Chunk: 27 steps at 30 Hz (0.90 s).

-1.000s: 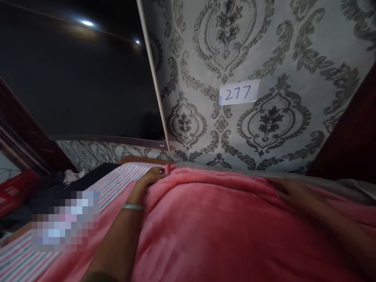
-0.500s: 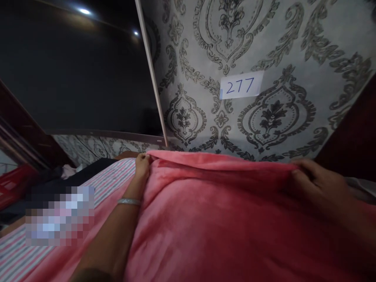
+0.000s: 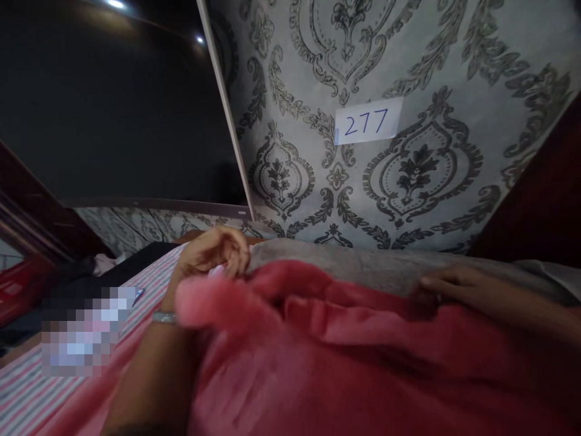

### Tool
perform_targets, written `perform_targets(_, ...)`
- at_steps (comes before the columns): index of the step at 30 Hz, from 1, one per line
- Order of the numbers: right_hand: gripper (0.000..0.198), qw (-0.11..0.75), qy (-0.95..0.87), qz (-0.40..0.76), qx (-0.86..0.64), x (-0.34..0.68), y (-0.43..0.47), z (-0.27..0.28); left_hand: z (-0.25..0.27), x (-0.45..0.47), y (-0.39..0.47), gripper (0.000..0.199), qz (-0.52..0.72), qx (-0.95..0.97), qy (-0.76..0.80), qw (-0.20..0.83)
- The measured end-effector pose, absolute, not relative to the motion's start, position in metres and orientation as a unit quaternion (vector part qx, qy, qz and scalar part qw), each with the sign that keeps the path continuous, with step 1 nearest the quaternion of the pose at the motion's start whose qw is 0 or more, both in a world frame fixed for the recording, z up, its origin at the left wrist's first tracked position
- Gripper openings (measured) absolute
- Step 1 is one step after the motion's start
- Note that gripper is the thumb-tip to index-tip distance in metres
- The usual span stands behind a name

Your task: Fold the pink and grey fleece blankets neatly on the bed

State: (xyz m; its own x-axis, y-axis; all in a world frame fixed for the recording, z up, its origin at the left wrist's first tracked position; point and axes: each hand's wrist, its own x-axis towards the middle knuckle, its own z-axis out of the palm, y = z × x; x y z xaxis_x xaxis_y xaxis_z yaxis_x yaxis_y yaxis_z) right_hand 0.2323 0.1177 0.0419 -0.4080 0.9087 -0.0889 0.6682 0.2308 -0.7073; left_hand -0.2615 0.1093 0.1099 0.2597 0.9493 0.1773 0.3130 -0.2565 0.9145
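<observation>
Pink blanket [image 3: 281, 369] is bunched across the foreground, in front of a grey sheet [image 3: 372, 266]. Plush pile can be seen; likely soft, limp, hard to slip, not fragile, some weight when lifted whole. Best held at the two ends of the bunched far edge. Left hand [image 3: 215, 251] is curled beside a raised fold, wrist partly covered; whether cloth is gripped cannot be told. Right hand [image 3: 458, 287] is laid at the far edge, fingers blurred and partly hidden; grip cannot be told either. Striped cloth [image 3: 158, 272] and a pixelated item [image 3: 79, 339] are seen on the left. Reach beyond is limited by the wall [image 3: 408, 72] and television [image 3: 127, 121].
</observation>
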Motion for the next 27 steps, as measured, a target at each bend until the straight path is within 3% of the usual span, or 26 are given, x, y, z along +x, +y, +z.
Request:
perform_targets(4,0.056,0.197,-0.787,0.168,-0.560,0.234,0.145,0.010,0.094,-0.247,0.137,0.043,0.205,0.758,0.528,0.323)
perform_targets(10,0.060,0.049,-0.821,0.115,-0.557,0.250,0.151,-0.007,0.048,-0.246,0.169,0.054,0.051,0.769,0.604,0.202)
perform_targets(18,0.061,0.013,-0.812,0.079,-0.578,0.232,0.148,0.004,0.030,-0.262,0.179,0.033,0.081,0.646,0.758,0.049)
perform_targets(25,0.050,0.047,-0.801,0.039,-0.596,0.233,0.153,-0.017,0.021,-0.253,0.182,0.016,0.211,0.605,0.759,0.114)
perform_targets(27,0.046,0.072,-0.800,0.025,-0.595,0.235,0.156,-0.022,0.024,-0.248,0.179,0.013,0.263,0.608,0.727,0.177)
